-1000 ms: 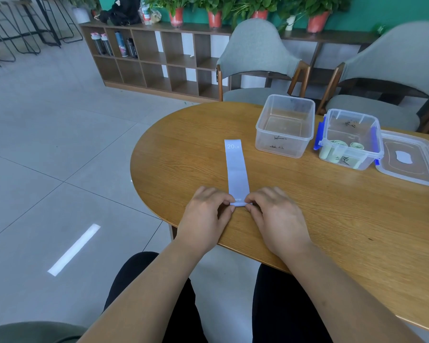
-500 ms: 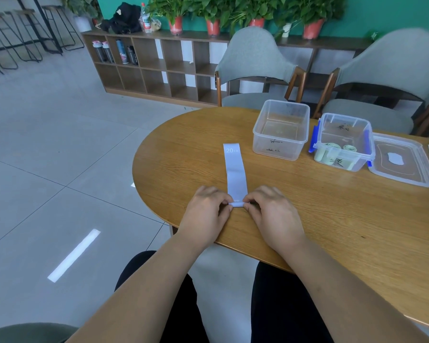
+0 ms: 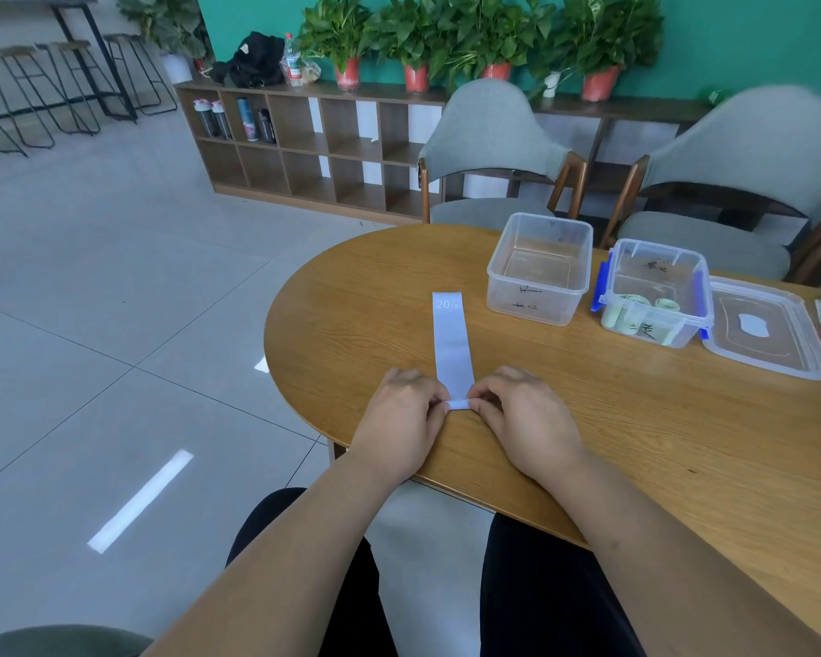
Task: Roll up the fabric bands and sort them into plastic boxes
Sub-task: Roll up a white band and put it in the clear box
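Band: we see a pale lilac flat fabric band printed "20", lying lengthwise on the oval wooden counter. Its near end is in front of us and its far end points toward the boxes.
Left grip: the left grip pinches the left side of the band's near end, fingertips curled onto a small rolled bit.
Right grip: the right grip mirrors it on the right side, closed on the same roll.
Roll state: we judge barely a first turn is made; most of the band lies flat.
Handling: we judge it light, soft and floppy, likely stretchy. It has no stiffness, so the roll probably springs loose if let go.
Where to hold: we hold at both edges of the roll core with even fingertip pressure, otherwise it likely goes cone-shaped.
Boxes: a clear open plastic box with black handwriting sits near the band's far end, to the right. Just beside it, a clear plastic box with blue latches holds pale green rolled bands.
Lid: a clear plastic lid lies flat next to that box.
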Available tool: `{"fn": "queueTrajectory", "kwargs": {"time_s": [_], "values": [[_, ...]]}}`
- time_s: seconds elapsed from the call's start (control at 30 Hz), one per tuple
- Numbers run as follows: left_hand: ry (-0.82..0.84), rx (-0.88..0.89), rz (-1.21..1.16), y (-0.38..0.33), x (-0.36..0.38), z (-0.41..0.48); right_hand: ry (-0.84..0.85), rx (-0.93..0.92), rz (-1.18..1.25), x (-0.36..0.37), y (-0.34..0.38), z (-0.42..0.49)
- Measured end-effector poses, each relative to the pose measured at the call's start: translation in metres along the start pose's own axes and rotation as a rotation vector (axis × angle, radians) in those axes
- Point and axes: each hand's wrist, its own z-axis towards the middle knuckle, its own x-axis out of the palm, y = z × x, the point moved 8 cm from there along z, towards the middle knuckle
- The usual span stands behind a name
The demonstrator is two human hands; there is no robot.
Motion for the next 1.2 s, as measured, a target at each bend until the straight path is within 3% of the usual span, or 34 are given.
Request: {"fn": "queueTrajectory", "kwargs": {"time_s": [0.67,0.87,1.2], "values": [[0.009,0.044,0.035,-0.004,0.000,0.007,0.097,0.111,0.055,-0.002,-0.004,0.012],[0.014,0.053,0.059,-0.004,0.004,0.012,0.063,0.019,-0.138,-0.003,0.009,0.006],[-0.003,0.042,0.078,-0.004,-0.002,0.015,0.090,-0.005,-0.189,-0.003,0.014,0.011]]}}
